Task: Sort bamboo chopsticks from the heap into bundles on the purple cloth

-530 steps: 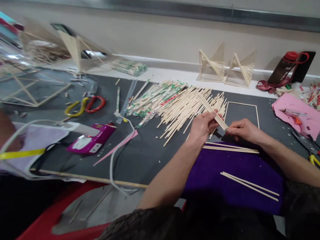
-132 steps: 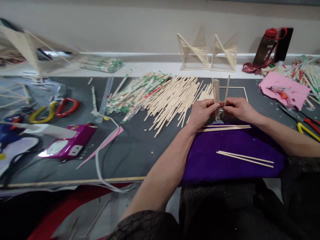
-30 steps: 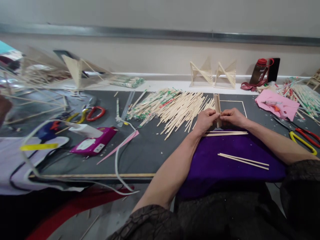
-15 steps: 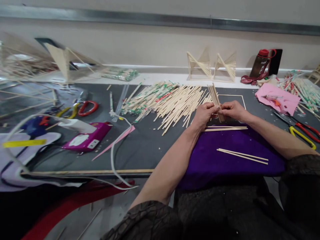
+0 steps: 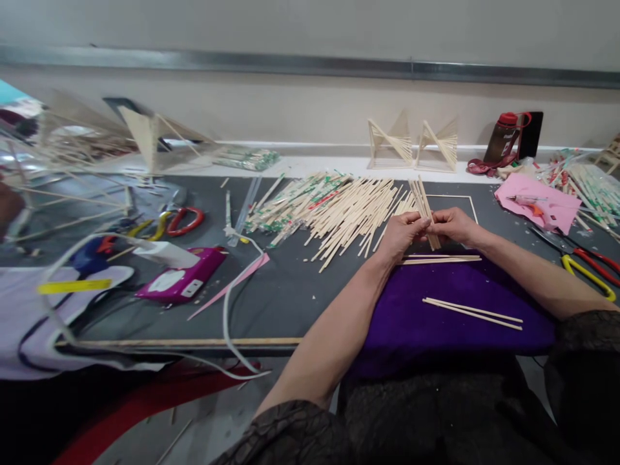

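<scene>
A small bundle of wooden chopsticks [image 5: 422, 199] stands nearly upright between my two hands. My left hand [image 5: 403, 234] is closed around it from the left. From the right, my right hand [image 5: 454, 226] pinches the same bundle, its fingertips close to the left hand's. Below them lies a purple cloth [image 5: 411, 316], with a pair of chopsticks [image 5: 472, 312] on it and a few more along its far edge. A large heap of loose chopsticks [image 5: 356, 210] spreads to the left of my hands. Behind them, a thin square stick frame [image 5: 471, 210] lies partly hidden on the table.
Two twisted stick models [image 5: 390, 145] stand by the wall. To the right are a glue gun [image 5: 535, 205] on pink paper, red-and-yellow-handled pliers [image 5: 588, 261] and a bottle [image 5: 502, 139]. Leftward lie a purple power strip [image 5: 181, 278], a white cable [image 5: 226, 310] and another person's hand [image 5: 10, 203].
My view has tilted up and turned slightly left, so the scene sits lower and further right. Another person's hand has appeared at the left edge. Both my hands still hold the bundle.
</scene>
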Demonstrator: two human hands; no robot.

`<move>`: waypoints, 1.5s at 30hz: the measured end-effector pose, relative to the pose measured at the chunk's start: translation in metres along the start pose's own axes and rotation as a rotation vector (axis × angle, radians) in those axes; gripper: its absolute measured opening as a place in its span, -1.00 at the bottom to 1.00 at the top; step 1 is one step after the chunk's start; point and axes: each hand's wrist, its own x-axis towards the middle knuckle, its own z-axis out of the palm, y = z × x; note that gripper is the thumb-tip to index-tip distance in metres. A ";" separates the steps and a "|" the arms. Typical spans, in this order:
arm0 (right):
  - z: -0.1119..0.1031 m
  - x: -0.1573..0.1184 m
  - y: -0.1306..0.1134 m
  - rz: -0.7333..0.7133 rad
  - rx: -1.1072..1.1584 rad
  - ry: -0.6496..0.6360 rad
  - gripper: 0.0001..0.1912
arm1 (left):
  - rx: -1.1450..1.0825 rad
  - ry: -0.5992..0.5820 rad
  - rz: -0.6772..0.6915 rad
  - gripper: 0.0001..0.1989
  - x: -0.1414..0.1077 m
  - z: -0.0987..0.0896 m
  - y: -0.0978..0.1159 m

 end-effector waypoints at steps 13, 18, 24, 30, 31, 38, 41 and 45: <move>-0.003 -0.001 -0.005 -0.014 0.100 0.039 -0.49 | -0.075 0.045 0.079 -0.48 -0.002 0.002 0.005; -0.039 -0.004 -0.025 -0.060 -0.027 0.037 -0.60 | -0.089 0.057 0.054 -0.49 -0.003 0.000 0.006; -0.076 -0.038 -0.052 -0.002 -0.296 0.076 -0.68 | -0.014 0.063 0.059 -0.72 -0.003 -0.004 0.007; -0.073 -0.091 -0.062 0.065 -0.590 -0.260 -0.70 | -0.012 0.117 0.067 -0.81 0.000 -0.008 0.015; -0.071 -0.099 -0.062 0.062 -0.652 -0.320 -0.69 | -0.016 0.121 0.072 -0.81 0.000 -0.008 0.016; -0.047 -0.122 -0.055 0.076 -1.155 -0.496 -0.78 | -0.013 0.111 0.081 -0.78 -0.003 -0.005 0.018; -0.044 -0.120 -0.053 0.109 -1.231 -0.503 -0.80 | 0.017 0.120 0.072 -0.78 -0.004 -0.005 0.018; -0.048 -0.118 -0.050 0.072 -1.155 -0.466 -0.79 | 0.054 0.132 0.062 -0.76 -0.004 -0.005 0.018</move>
